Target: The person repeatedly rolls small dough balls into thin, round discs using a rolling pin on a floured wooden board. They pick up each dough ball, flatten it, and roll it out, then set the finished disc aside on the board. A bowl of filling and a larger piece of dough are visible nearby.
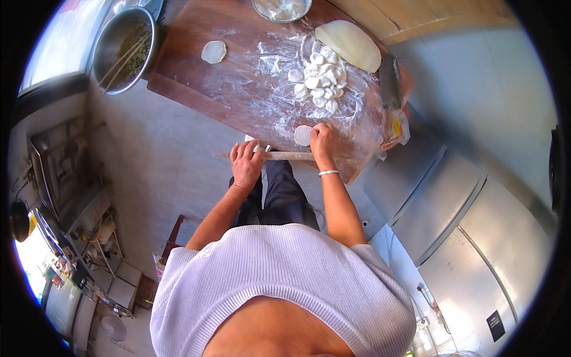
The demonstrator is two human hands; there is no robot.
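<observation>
The left hand (pixel 246 162) is gripping the rolling pin (pixel 290 156) near its left end while the right hand (pixel 323 144) is pinching the right edge of a dough wrapper (pixel 302 135), lying just beyond the pin.

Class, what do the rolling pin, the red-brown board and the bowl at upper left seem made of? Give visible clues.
Rolling pin: probably unvarnished wood, being dull, pale brown and free of metallic shine.
Board: likely smooth wood, from its warm colour and slight sheen, though laminate is possible.
Bowl: apparently polished metal, perhaps stainless steel, given its silvery, light-catching rim.
</observation>
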